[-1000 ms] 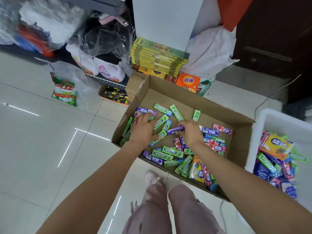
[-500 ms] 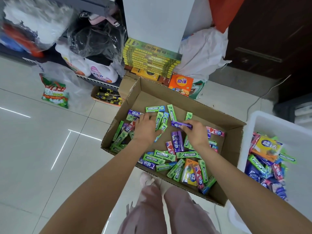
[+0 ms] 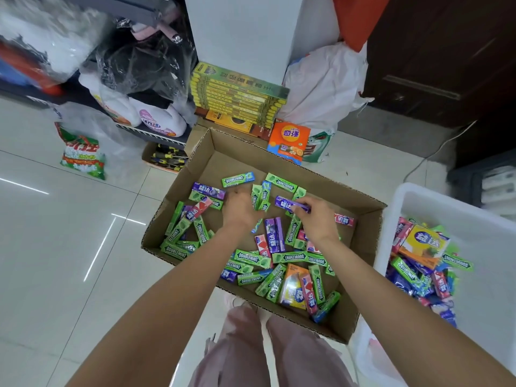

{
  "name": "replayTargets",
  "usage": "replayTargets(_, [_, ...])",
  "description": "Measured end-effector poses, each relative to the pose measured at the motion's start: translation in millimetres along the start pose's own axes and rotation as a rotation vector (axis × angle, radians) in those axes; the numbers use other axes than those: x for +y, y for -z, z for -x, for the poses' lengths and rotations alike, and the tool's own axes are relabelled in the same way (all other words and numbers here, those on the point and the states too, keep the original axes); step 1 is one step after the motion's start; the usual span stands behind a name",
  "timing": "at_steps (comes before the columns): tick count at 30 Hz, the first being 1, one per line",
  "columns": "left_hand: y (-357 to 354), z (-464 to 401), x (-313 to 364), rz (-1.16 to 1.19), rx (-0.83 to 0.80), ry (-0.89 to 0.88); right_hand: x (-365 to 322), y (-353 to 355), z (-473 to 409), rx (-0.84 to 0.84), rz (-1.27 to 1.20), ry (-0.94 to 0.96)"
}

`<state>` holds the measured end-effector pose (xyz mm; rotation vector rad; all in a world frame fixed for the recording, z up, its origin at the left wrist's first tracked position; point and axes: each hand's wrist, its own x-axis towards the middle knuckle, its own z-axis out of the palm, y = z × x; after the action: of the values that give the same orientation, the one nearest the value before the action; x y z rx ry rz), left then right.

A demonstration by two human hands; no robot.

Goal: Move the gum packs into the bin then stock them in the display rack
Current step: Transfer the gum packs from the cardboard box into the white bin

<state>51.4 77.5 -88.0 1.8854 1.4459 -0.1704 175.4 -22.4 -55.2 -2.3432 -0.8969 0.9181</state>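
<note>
Both hands reach into the cardboard box (image 3: 365,247) of loose gum packs (image 3: 252,259) on the floor. The right hand (image 3: 317,216) pinches a purple gum pack (image 3: 287,203); the left hand (image 3: 240,209) fingers curl down among green packs, grip unclear. Right of the box, the white bin (image 3: 446,208) holds more packs.

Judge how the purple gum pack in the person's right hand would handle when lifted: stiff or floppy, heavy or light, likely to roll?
The purple gum pack probably stays stiff: it juts straight from the right hand without sagging. It seems light, since fingertips alone pinch it. Its flat-sided shape suggests it would slide, not roll.
</note>
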Motion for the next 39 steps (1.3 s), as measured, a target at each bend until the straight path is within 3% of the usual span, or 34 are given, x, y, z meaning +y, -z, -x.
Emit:
replayTargets(11, [3, 24, 1, 0.133, 0.043, 0.013, 3, -11, 13, -0.081, 0.092, -0.033])
replayTargets(16, [17, 38, -16, 0.272, 0.05, 0.081, -2, -26, 20, -0.139, 0.305, -0.03])
replayTargets(22, [25, 49, -24, 0.335, 0.055, 0.052, -11, -37, 23, -0.083, 0.508, -0.007])
replayTargets(30, [27, 62, -25, 0.425, 0.041, 0.015, -12, -32, 32, -0.043, 0.262, -0.091])
replayTargets(39, [17, 91, 34, 0.486, 0.089, -0.086, 2, 35, 65, 0.155, -0.056, 0.037])
